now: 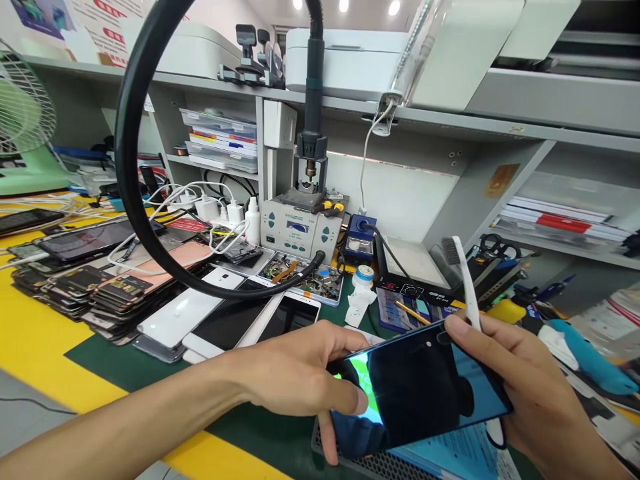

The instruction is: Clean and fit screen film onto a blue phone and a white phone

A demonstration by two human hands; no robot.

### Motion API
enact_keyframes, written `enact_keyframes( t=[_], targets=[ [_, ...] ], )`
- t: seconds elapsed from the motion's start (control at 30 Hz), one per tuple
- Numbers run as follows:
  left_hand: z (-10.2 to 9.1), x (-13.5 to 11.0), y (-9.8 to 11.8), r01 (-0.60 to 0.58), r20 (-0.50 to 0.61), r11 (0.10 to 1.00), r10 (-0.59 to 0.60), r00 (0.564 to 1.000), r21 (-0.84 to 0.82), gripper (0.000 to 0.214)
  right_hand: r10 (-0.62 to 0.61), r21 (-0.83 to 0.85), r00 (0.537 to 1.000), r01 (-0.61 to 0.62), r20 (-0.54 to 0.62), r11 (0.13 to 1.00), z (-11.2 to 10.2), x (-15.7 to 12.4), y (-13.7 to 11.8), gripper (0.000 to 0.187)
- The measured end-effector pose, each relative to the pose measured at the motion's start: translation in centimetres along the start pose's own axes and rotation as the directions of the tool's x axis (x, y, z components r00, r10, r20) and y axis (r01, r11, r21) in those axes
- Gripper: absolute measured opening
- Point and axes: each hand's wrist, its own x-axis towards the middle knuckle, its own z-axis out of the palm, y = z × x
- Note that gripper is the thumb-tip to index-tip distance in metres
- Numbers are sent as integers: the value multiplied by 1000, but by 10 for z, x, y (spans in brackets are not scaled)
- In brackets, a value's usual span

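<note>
A dark smartphone (415,393) is held sideways and tilted between my two hands, above the bench. A bright green and white patch glows at its left end; the rest of its glossy face looks black. My left hand (300,377) grips that left end, thumb on the face and fingers mostly hidden behind. Around the right end closes my right hand (530,380), its thumb on the upper edge. The same hand also holds a white toothbrush (469,290), dark bristles up, its lower end showing below the phone.
A hot-air rework station (300,230) stands ahead, its thick black hose (131,153) looping across the left. Stacked phone parts (120,283) and white phones (193,303) lie left. Under my hands are a perforated dark mat (400,465) and blue sheet (445,450). Tools (495,250) stand right.
</note>
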Motion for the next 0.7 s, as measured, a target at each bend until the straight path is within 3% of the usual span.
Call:
enact_keyframes(
  t=[0.23, 0.43, 0.53, 0.7],
  targets=[
    [-1, -1, 0, 18, 21, 1000, -18, 1000, -3, 46, -13, -11, 1000, 13, -7, 1000, 2, -1, -1, 38],
    [-2, 0, -2, 12, -31, 999, -11, 999, 31, 23, -55, -73, 998, 52, -39, 996, 9, -4, -3, 45],
    [-1, 0, -3, 45, -64, 998, -42, 997, 51, 6, -22, -132, 1000, 23, 11, 991, 14, -7, -6, 50],
    [3, -2, -2, 140, -73, 982, -132, 989, 128, 18, 87, -174, 990, -68, 106, 982, 22, -9, -6, 59]
  ],
)
